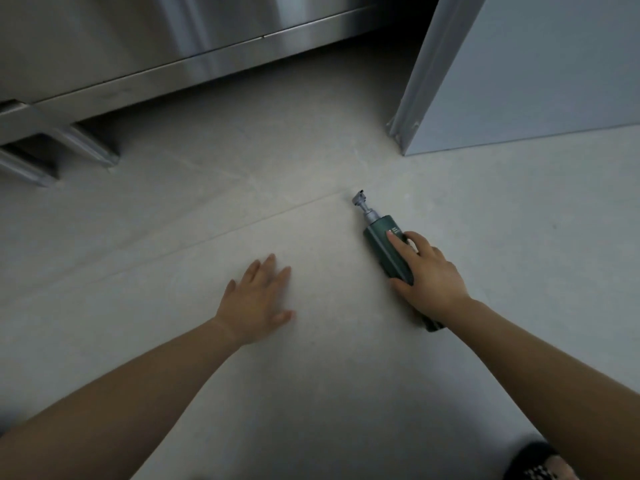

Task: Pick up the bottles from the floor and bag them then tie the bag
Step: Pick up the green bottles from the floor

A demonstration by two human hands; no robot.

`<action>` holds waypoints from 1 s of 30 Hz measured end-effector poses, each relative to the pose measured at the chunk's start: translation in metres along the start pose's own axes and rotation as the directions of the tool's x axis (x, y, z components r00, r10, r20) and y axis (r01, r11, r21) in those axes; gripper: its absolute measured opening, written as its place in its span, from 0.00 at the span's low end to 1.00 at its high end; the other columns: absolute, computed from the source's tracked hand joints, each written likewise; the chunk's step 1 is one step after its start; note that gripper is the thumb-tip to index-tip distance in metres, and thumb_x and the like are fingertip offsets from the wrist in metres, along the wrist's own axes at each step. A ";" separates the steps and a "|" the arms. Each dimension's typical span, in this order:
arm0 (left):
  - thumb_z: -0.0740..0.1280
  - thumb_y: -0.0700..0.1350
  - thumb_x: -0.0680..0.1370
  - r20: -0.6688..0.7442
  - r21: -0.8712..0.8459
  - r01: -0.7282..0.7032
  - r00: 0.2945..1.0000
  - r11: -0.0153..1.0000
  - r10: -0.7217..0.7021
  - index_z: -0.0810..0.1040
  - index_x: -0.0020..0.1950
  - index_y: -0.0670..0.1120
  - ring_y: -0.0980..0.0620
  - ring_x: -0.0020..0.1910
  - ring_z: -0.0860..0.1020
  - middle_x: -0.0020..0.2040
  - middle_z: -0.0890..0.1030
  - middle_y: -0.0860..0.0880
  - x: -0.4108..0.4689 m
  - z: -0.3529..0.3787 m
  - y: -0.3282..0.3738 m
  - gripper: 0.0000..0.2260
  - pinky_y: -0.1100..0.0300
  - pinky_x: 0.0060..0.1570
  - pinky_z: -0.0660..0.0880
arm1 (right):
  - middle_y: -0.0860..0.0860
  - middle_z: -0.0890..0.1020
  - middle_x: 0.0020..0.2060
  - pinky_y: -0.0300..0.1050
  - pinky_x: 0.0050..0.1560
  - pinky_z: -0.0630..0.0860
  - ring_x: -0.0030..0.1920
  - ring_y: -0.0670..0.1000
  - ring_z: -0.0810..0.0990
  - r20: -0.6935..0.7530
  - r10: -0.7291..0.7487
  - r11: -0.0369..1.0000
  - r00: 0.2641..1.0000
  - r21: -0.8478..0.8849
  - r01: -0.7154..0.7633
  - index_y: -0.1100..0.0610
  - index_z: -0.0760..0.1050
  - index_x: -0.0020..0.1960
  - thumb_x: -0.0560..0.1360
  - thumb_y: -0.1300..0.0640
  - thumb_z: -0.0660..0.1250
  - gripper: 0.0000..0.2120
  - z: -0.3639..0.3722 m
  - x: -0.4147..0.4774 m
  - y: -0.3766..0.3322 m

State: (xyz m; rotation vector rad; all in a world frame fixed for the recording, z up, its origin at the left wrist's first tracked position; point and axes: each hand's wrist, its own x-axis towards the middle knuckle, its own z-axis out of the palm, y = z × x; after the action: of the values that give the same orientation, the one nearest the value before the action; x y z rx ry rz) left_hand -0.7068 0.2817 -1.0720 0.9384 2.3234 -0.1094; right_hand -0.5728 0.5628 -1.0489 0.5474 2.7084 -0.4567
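A dark green pump bottle [382, 245] with a grey pump head lies on the pale floor, pump pointing away from me. My right hand [427, 271] wraps over its lower half, fingers on top and thumb against its left side; the bottle's base shows below my wrist. My left hand [258, 301] hovers flat over or rests on the floor to the left of the bottle, fingers spread, holding nothing. No bag is in view.
A stainless steel cabinet [166, 53] on metal legs [86, 143] runs along the top left. A grey door or panel [519, 74] stands at the top right, its corner near the bottle's pump. Dark patterned clothing [540, 465] shows at the bottom right.
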 end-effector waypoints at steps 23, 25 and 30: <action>0.56 0.63 0.76 -0.050 -0.005 0.018 0.999 1.000 -0.019 0.44 0.76 0.58 0.49 0.77 0.43 0.78 0.40 0.52 -0.010 0.011 -0.013 0.33 0.41 0.71 0.55 | 0.49 0.68 0.68 0.46 0.48 0.77 0.56 0.51 0.75 -0.158 -0.071 0.931 0.985 0.345 0.122 0.44 0.49 0.76 0.73 0.46 0.66 0.38 0.007 0.014 -0.060; 0.55 0.63 0.76 -0.054 -0.038 0.071 0.996 0.997 -0.073 0.45 0.76 0.59 0.49 0.77 0.45 0.78 0.43 0.52 -0.017 0.008 -0.024 0.32 0.42 0.71 0.55 | 0.49 0.69 0.67 0.44 0.48 0.75 0.55 0.51 0.76 -0.162 -0.096 0.915 0.982 0.374 0.151 0.44 0.50 0.76 0.72 0.46 0.67 0.38 0.003 0.020 -0.075; 0.54 0.63 0.77 -0.103 -0.101 0.217 0.969 0.971 -0.227 0.48 0.76 0.57 0.50 0.77 0.50 0.78 0.51 0.51 -0.054 0.004 -0.061 0.31 0.45 0.71 0.56 | 0.49 0.72 0.65 0.43 0.49 0.73 0.55 0.51 0.76 -0.125 -0.201 0.882 0.972 0.407 0.235 0.44 0.52 0.75 0.71 0.46 0.68 0.38 0.008 0.034 -0.129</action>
State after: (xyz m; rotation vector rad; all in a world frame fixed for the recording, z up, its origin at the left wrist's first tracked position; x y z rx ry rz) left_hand -0.7151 0.2031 -1.0530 0.6533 2.5109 -0.0444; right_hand -0.6549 0.4577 -1.0377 0.3686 2.7660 -1.1207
